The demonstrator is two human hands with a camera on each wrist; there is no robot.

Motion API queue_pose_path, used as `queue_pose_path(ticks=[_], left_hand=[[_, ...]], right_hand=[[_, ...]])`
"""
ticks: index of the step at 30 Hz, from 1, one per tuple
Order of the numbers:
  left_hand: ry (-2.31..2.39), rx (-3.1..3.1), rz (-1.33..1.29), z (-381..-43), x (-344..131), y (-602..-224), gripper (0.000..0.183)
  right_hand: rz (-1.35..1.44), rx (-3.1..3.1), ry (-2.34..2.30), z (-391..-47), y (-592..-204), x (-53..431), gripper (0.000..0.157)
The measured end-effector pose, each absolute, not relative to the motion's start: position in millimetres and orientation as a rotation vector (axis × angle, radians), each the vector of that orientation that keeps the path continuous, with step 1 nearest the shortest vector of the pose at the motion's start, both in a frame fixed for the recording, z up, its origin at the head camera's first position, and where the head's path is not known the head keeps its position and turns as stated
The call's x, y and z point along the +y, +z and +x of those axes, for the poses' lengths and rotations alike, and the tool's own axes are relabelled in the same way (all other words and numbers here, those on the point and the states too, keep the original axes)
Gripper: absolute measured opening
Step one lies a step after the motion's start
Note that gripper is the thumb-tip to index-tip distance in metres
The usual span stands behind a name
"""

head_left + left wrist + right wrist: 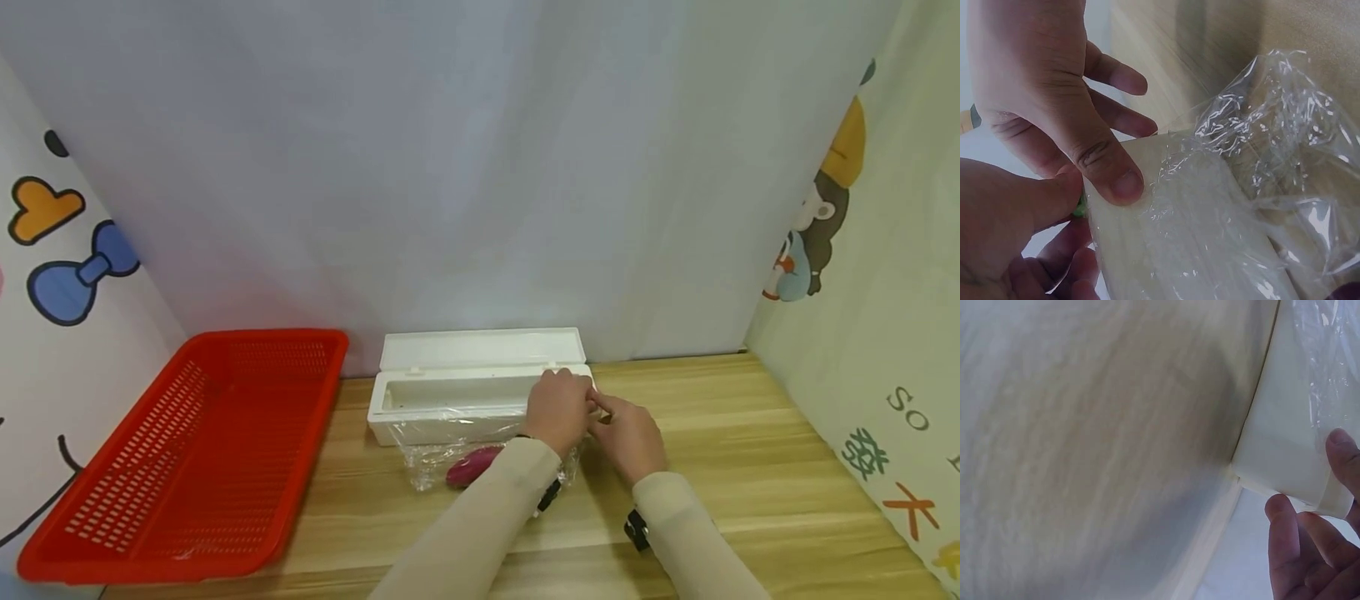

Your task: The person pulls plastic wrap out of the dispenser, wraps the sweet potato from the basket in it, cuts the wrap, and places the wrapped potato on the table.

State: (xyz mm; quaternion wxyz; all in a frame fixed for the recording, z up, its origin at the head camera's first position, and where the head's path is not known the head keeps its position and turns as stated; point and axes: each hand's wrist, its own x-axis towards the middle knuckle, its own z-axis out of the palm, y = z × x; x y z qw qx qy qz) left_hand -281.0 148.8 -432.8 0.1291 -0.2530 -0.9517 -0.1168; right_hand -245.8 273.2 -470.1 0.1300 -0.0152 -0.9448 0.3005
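A long white plastic-wrap box [450,427] stands on the table with its lid [480,348] raised at the back. Clear plastic wrap [427,462] hangs down its front face. At the right end of the box, my left hand [558,408] bends over the front edge and pinches a small green piece [1079,207], mostly hidden by fingers. My right hand [632,437] grips the same end. Its thumb [1124,186] presses the film-covered front, while its fingers lie at the end face. A purple elongated thing [472,467] lies before the box, partly behind the film and left sleeve.
To the left is a red perforated basket [300,467] close to the patterned side wall. A pale curtain-like backdrop [480,167] rises behind the box. The wood-grain table [750,467] extends to the right, up to another printed wall [892,333].
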Motion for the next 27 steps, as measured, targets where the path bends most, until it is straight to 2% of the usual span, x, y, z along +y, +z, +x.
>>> queue_pose_path(ticks=[9, 15, 27], left_hand=[[-0.313, -2.768, -0.716, -278, 148, -436, 0.012], [-0.320, -2.798, -0.675, -279, 138, -438, 0.015], [-0.564, -2.788, -0.744, -280, 88, -438, 0.019]], right_hand=[[-0.113, -2.761, 0.842, -244, -470, 274, 0.040], [-0.084, -2.744, 0.835, -243, -469, 277, 0.048], [-0.003, -2.780, 0.791, -243, -471, 273, 0.056]])
